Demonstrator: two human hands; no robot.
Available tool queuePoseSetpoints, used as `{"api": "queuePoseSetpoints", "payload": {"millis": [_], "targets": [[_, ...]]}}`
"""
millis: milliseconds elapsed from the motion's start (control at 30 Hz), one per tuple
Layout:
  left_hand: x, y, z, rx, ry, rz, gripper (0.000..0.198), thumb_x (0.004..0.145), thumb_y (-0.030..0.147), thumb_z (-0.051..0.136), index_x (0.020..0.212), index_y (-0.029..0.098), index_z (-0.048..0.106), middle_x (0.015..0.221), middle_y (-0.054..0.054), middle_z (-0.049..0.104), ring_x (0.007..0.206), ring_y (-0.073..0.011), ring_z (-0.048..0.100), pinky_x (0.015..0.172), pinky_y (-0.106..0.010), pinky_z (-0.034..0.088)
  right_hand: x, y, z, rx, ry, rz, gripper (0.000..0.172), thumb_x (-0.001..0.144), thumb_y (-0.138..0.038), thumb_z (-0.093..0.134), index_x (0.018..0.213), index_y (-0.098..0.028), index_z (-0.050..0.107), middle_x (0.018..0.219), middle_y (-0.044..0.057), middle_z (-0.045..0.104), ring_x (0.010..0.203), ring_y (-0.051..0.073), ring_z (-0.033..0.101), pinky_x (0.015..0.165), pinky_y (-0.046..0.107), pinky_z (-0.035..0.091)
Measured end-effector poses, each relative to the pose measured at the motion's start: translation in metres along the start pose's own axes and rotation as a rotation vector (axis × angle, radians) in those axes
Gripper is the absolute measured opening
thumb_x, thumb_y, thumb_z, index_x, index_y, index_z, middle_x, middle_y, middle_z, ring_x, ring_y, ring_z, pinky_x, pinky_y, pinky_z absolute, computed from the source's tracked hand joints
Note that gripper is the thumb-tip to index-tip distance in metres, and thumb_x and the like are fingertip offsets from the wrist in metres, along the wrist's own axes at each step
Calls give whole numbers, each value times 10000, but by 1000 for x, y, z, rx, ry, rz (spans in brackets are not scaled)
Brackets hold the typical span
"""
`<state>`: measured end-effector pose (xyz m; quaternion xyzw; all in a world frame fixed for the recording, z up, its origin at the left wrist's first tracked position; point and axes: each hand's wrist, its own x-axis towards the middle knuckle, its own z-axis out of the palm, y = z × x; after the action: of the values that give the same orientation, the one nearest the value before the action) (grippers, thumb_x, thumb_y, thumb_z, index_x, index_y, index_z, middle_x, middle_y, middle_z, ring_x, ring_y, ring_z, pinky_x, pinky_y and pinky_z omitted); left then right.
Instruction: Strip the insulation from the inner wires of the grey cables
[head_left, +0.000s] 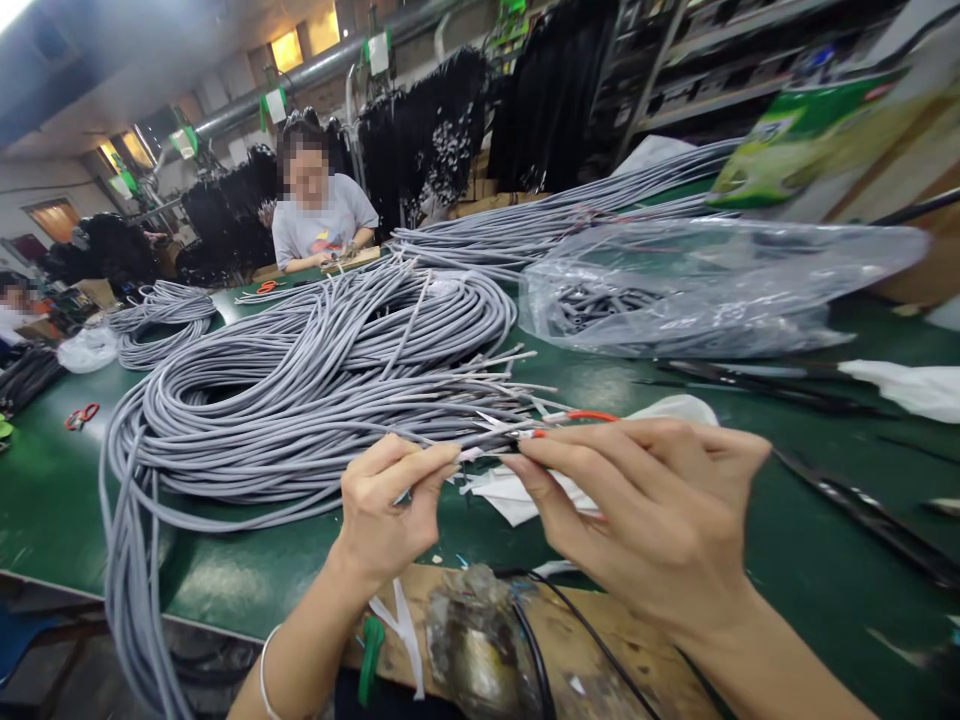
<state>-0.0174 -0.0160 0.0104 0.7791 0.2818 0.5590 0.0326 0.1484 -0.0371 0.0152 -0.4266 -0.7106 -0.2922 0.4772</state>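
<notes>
Left hand [390, 505]: fingers curled, thumb and forefinger pinched on the stripped end of a thin grey cable [480, 452], just above the near edge of the green tabletop [810, 560]. Right hand [660, 510]: fingers half closed, fingertips nipping the same cable end from the other side. Beneath them: white paper scraps [510, 495]. Behind: large coiled bundle of grey round cables [315, 380], loose ends fanned towards the hands. Further right: clear plastic bag [712, 290] containing dark cable pieces. Green printed packet [795, 135], writing unreadable. Far side: seated person in grey shirt [319, 215].
</notes>
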Motion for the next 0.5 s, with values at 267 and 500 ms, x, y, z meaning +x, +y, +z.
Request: {"api": "queuePoseSetpoints", "payload": {"millis": [267,500], "targets": [[1,0,2,-14,-33,-69,121,835,172,594,846,177,714,646,-14,666,562,-97,591,534,-193,502,-2,-2,4,49,-15,-11,128,834,-152,566,753,-243,527,631,-28,668,589,158,565,643,354,302],[-2,12,10,24,-104,-277,176,809,213,591,702,132,704,528,-24,632,416,-86,495,416,-200,403,-12,-13,8,-160,4,44,138,813,-144,615,700,-221,592,550,-3,623,469,116,508,494,297,293]]}}
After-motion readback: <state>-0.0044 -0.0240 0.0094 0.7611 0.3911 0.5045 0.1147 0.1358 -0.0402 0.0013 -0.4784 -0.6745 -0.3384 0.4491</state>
